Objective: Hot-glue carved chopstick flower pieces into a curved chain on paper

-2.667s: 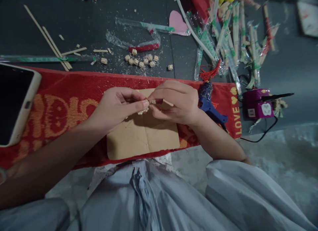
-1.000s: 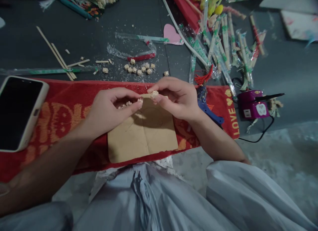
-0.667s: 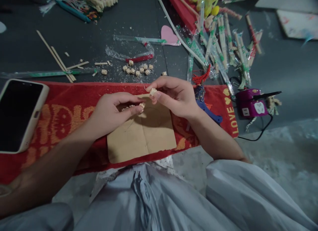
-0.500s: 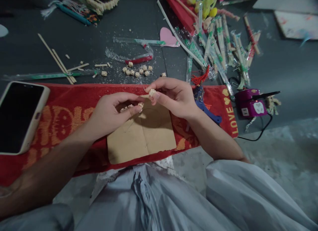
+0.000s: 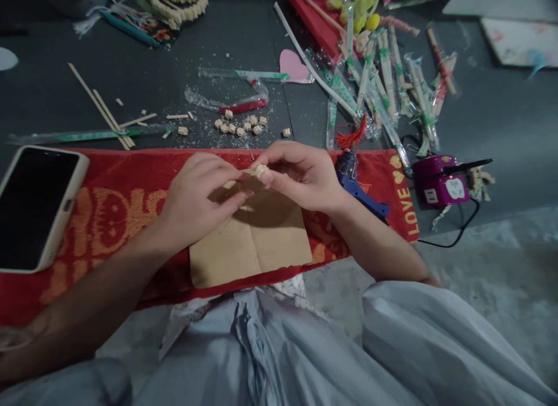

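Between the thumb and fingertips of my right hand is a small pale notched wooden piece. My left hand is curled close beside it, its fingertips nearly meeting that piece. Something pale shows in part between the left thumb and forefinger, but the fingers hide most of it. Both hands are above a creased brown sheet of card, which has faint pencil lines. Similar notched pieces lie in a loose group just beyond the hands, and one single piece lies to their right.
A red towel lies under the card, with a phone at left. On the right are a blue glue gun and a purple box with a cord. Wrapped sticks, thin sticks and a notched wooden ring lie farther back.
My left hand has rolled over, so the row of notched pieces seen in it earlier is now mostly covered. My right hand has shifted slightly left and down with its piece.
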Motion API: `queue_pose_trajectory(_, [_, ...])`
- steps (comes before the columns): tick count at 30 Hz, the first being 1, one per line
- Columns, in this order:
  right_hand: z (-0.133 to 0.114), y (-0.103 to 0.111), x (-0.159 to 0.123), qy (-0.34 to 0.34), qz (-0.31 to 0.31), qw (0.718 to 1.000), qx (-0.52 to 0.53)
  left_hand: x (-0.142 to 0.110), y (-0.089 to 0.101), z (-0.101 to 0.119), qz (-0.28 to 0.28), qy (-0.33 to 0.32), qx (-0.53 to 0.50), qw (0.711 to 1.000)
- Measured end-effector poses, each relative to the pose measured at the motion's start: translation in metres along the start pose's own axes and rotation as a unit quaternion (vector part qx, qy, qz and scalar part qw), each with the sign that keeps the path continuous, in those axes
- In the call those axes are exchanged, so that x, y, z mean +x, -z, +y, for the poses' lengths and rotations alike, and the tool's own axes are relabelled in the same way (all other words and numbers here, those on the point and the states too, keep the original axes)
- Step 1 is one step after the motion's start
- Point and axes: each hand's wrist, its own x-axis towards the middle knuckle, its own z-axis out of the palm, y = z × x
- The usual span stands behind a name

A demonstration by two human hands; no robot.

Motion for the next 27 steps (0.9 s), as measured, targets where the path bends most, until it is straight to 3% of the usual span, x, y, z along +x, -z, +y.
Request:
queue_pose_trajectory(2, [0.0, 0.0, -0.001, 0.054, -0.002, 0.997, -0.059, -0.001, 0.001, 0.005, 0.048, 0.028, -0.078, 0.995])
queue_pose_trajectory(4, [-0.001, -0.001, -0.002, 0.097, -0.003, 0.989, -0.11, -0.001, 0.001, 0.01, 0.06, 0.075, -0.153, 0.984])
queue_pose_trajectory(11, [0.003, -0.007, -0.005, 0.178, 0.016, 0.961, -0.21, 0.007, 0.003, 0.024, 0.015, 0.223, -0.273, 0.936])
queue_pose_trajectory(18, [0.005, -0.009, -0.005, 0.181, 0.043, 0.962, -0.197, 0.007, -0.001, 0.021, -0.008, 0.255, -0.312, 0.915])
queue_pose_trajectory(27, [0.003, -0.005, -0.005, 0.15, 0.007, 0.976, -0.156, 0.008, 0.0, 0.02, -0.021, 0.266, -0.374, 0.888])
